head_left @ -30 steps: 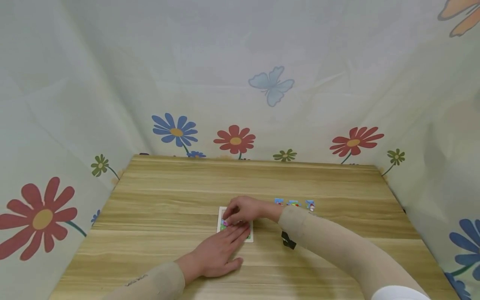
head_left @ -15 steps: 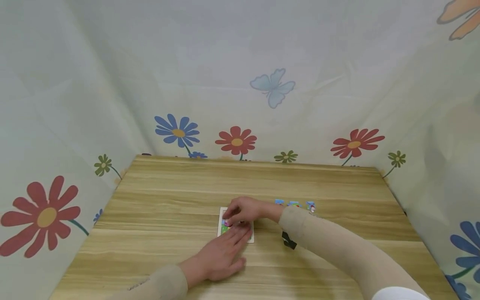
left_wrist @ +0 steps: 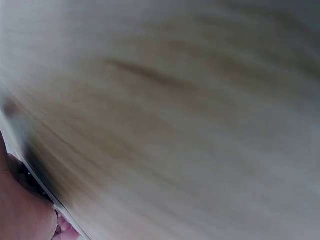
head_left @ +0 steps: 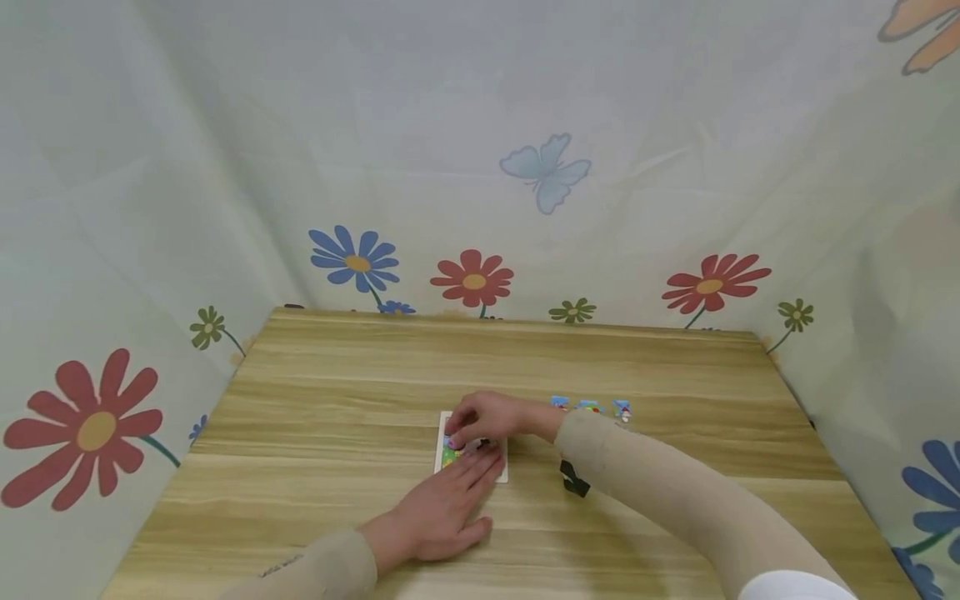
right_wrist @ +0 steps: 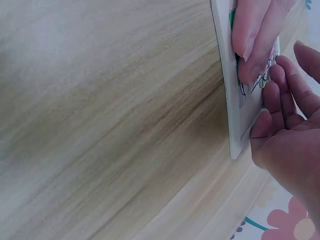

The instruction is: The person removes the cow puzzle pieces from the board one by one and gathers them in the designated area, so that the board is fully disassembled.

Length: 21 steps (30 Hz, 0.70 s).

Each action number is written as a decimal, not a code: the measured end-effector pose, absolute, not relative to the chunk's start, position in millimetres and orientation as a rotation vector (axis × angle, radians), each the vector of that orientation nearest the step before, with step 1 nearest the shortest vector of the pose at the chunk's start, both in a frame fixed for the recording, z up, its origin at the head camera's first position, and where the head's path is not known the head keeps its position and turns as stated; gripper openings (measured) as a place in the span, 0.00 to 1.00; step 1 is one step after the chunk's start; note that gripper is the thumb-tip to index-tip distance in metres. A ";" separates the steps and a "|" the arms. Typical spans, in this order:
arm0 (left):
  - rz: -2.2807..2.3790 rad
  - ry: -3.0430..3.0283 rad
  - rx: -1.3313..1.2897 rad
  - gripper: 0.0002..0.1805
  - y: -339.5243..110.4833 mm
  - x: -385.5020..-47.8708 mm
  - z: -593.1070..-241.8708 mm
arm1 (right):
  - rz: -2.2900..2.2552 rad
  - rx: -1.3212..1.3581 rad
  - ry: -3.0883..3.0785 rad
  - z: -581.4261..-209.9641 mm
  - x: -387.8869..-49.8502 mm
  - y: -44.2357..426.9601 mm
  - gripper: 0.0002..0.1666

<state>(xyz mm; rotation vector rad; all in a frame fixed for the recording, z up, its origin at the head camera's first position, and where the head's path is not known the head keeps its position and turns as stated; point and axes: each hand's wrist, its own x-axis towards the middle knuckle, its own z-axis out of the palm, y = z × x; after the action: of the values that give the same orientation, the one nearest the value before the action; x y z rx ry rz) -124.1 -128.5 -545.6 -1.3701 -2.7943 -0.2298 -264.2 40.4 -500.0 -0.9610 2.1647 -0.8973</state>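
A small white-framed jigsaw puzzle board (head_left: 505, 476) lies on the table beneath both hands. My left hand (head_left: 448, 510) rests on its near right part with straight fingers. My right hand (head_left: 491, 417) reaches over from the far side, its thumb and fingers curled and pinching a puzzle piece (head_left: 452, 443) with pink on it. In the right wrist view, the right hand (right_wrist: 295, 135) is beside the board, fingertips at the colored picture, and the left fingers (right_wrist: 252, 30) lie on it. Most of the picture is hidden. The left wrist view is mostly blurred wood.
Three loose puzzle pieces, a left one (head_left: 559, 403), a middle one (head_left: 589, 407) and a right one (head_left: 622, 410), lie behind the right forearm. A small black object (head_left: 575, 479) shows beside that forearm. A flowered curtain (head_left: 547, 233) stands behind the wooden table (head_left: 360, 367).
My left fingers have shifted slightly to the right on the board, showing a little more of the picture's left side. My right hand stays nearly still.
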 end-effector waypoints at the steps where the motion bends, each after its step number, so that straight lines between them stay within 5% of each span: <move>1: -0.229 -2.791 -1.369 0.40 -128.9 -123.9 -545.8 | -0.901 -0.954 2.162 -500.6 -264.6 40.1 0.13; 21: -0.190 -2.815 -1.364 0.40 -128.7 -124.0 -545.5 | -0.962 -0.929 2.096 -501.6 -263.8 40.7 0.10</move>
<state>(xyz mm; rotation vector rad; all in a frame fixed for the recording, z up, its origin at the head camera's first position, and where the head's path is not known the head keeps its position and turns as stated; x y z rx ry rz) -124.0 -128.7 -545.5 -1.3638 -2.8151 -0.1896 -263.8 40.7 -501.6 -0.9293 2.0962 -0.9622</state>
